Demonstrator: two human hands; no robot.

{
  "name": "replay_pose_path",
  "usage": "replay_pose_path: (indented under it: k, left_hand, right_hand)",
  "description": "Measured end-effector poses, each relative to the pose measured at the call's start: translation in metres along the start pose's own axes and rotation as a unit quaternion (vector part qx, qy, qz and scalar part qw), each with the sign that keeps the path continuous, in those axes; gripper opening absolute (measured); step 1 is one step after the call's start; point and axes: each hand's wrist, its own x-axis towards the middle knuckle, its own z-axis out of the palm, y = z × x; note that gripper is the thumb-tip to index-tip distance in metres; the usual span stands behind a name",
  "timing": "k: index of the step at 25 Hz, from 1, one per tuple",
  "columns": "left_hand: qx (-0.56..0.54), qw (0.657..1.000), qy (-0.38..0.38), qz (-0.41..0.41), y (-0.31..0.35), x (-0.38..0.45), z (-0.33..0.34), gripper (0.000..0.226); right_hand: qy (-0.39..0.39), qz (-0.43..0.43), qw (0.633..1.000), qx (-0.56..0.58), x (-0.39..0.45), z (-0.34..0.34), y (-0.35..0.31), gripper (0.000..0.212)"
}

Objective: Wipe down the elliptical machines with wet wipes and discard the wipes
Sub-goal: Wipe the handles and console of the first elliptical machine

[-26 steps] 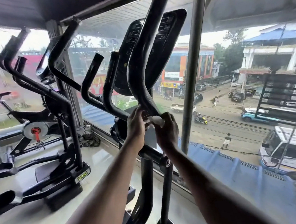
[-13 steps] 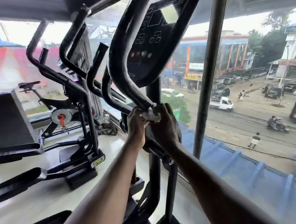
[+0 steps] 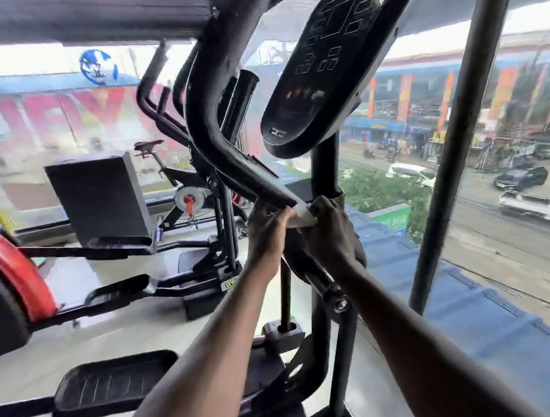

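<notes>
1. My left hand point(image 3: 269, 229) and right hand point(image 3: 331, 233) both curl their fingers around the white wipe point(image 3: 301, 214), pinching it against the handlebar point(image 3: 224, 152).
2. Most of the wipe is hidden between my hands.
3. The console point(image 3: 320, 69) above is blurred.

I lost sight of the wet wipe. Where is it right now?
In the head view, just right of centre, the wet wipe is wrapped on the elliptical's handlebar, held between the left hand and right hand, below the console.
</notes>
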Motion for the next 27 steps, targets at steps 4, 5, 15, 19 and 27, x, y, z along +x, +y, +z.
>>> replay_pose_path:
  k: [4, 5, 15, 19, 27]
  left_hand:
    - [0.041, 0.999, 0.034, 0.005, -0.007, 0.006, 0.008, 0.035]
    - [0.039, 0.999, 0.037, 0.007, -0.008, 0.006, 0.011, 0.035]
    - [0.047, 0.984, 0.164, 0.053, -0.028, 0.010, 0.038, 0.027]
    - [0.085, 0.961, 0.251, 0.073, -0.029, 0.001, 0.049, 0.020]
    - [0.030, 0.954, 0.299, 0.012, -0.022, 0.000, 0.058, 0.028]
  right_hand:
    - [-0.014, 0.055, 0.998, 0.022, 0.018, -0.012, 0.015, 0.035]
    - [-0.012, 0.024, 0.999, 0.046, 0.021, -0.012, 0.013, 0.036]
    - [-0.065, -0.134, 0.964, 0.221, 0.031, 0.007, 0.022, 0.031]
    - [-0.048, -0.223, 0.939, 0.256, 0.029, 0.005, 0.060, 0.035]
    - [-0.109, -0.301, 0.903, 0.288, 0.032, 0.006, 0.065, 0.050]
